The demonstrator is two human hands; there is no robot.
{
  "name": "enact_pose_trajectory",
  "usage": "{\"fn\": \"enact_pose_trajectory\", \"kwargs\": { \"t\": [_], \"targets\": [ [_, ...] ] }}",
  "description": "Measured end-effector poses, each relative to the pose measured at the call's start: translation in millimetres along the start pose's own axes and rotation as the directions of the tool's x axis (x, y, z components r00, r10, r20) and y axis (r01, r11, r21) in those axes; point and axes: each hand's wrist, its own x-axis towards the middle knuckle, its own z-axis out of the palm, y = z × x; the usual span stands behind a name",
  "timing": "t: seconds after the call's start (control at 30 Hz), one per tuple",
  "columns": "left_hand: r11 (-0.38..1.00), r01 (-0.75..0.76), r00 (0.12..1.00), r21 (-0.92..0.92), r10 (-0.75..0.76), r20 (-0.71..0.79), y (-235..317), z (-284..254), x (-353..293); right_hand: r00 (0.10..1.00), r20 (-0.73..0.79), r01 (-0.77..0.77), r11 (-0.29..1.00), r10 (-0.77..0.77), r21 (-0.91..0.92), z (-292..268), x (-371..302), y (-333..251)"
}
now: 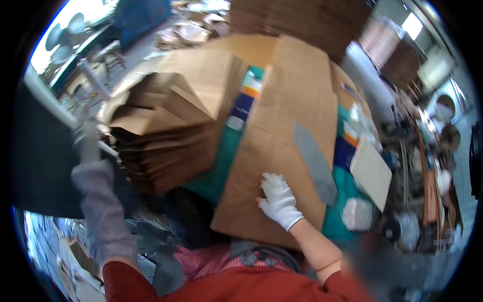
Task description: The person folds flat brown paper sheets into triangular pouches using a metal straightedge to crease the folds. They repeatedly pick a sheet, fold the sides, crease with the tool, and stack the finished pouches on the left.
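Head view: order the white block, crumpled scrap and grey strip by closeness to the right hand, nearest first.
Nearest to the right hand:
1. Grey strip, just right, on the brown sheet.
2. White block, farther right.
3. Crumpled scrap, far background, left of centre.

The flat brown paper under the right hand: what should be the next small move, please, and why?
Probably bring the left hand over to the flat brown paper, so both hands can steady it. The right hand lies on its near part, while the left is off to the side, blurred, left of the folded brown paper stack.
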Motion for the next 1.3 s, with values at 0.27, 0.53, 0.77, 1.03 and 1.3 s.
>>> {"fn": "enact_pose_trajectory", "kwargs": {
  "t": [0.27, 0.53, 0.77, 1.03, 1.3],
  "targets": [
    [0.659, -0.717, 0.422, -0.225, 0.668, 0.613, 107, 95, -250, 0.82, -0.292, -0.521, 0.853, 0.493, -0.022, 0, -149, 126],
    [0.552, -0.795, 0.234, -0.253, 0.663, 0.711, 32, 201, -331, 0.646, -0.15, -0.627, 0.632, 0.748, 0.455, -13, -164, 165],
    [0.559, -0.789, 0.238, -0.254, 0.66, 0.712, 26, 202, -333, 0.625, 0.002, -0.687, 0.548, 0.781, 0.478, -18, -165, 174],
    [0.566, -0.737, 0.124, -0.371, 0.652, 0.748, 17, 191, -306, 0.83, -0.465, -0.127, 0.917, 0.307, 0.379, 8, -188, 169],
    [0.595, -0.772, -0.082, -0.223, 0.255, 0.963, 97, 165, -261, 0.924, -0.374, 0.07, 0.997, -0.075, -0.028, -7, -181, 182]
  ]
}}
